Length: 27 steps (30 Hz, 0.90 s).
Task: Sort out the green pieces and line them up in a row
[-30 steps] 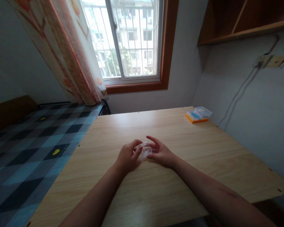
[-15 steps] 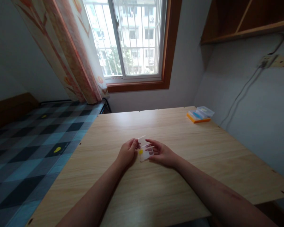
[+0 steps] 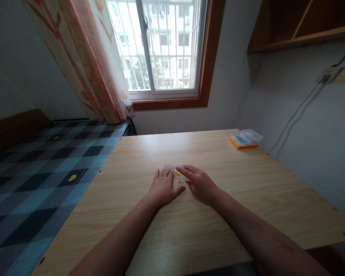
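Note:
A small clear plastic case [image 3: 176, 173] with a yellow bit inside lies open and flat on the wooden table [image 3: 218, 214], near its middle. My left hand [image 3: 163, 188] rests palm down with fingers stretched out, touching the case's left side. My right hand [image 3: 199, 184] lies beside it, fingers extended, with the fingertips on the case's right part. Most of the case is covered by the two hands.
A clear box on an orange one [image 3: 245, 138] sits at the table's far right corner near the wall. A bed with a checked blue cover [image 3: 37, 172] runs along the left. A window [image 3: 166, 46] and a curtain [image 3: 89, 57] are behind.
The case was held up between both hands and its lid was swung open. Now it lies flat on the table and both hands have flattened onto it.

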Tool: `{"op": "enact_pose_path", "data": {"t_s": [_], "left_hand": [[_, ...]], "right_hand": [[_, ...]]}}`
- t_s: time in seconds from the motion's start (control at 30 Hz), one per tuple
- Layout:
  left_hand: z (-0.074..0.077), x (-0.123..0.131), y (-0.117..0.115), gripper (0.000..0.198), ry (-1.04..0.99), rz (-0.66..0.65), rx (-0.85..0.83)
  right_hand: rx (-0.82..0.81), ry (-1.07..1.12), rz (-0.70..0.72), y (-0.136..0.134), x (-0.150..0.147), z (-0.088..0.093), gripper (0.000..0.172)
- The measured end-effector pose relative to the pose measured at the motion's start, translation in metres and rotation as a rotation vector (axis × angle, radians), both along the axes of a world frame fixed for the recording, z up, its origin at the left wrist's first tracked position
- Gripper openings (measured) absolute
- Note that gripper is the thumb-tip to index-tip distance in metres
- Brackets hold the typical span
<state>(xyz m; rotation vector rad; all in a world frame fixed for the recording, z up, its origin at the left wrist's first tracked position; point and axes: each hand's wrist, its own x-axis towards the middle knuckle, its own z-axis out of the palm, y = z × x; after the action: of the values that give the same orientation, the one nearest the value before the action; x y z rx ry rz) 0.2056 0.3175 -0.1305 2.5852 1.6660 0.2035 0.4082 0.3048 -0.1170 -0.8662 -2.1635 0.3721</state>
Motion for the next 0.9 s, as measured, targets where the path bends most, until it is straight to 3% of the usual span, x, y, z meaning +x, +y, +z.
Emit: {"op": "enact_pose_path", "data": {"t_s": [0.17, 0.3, 0.6, 0.9], "left_hand": [[-0.001, 0.002, 0.0, 0.083, -0.028, 0.02, 0.001], [0.0, 0.003, -0.002, 0.077, -0.034, 0.038, 0.0], [0.003, 0.003, -0.003, 0.079, -0.03, 0.012, -0.007], [-0.009, 0.001, -0.003, 0.072, 0.019, 0.039, 0.024]], "right_hand": [[0.193, -0.177, 0.011, -0.005, -0.01, 0.005, 0.063], [0.241, -0.219, 0.026, -0.004, -0.01, 0.003, 0.057], [0.179, -0.195, 0.041, -0.005, 0.001, 0.004, 0.064], [0.06, -0.051, 0.163, -0.018, -0.011, 0.012, 0.062]]}}
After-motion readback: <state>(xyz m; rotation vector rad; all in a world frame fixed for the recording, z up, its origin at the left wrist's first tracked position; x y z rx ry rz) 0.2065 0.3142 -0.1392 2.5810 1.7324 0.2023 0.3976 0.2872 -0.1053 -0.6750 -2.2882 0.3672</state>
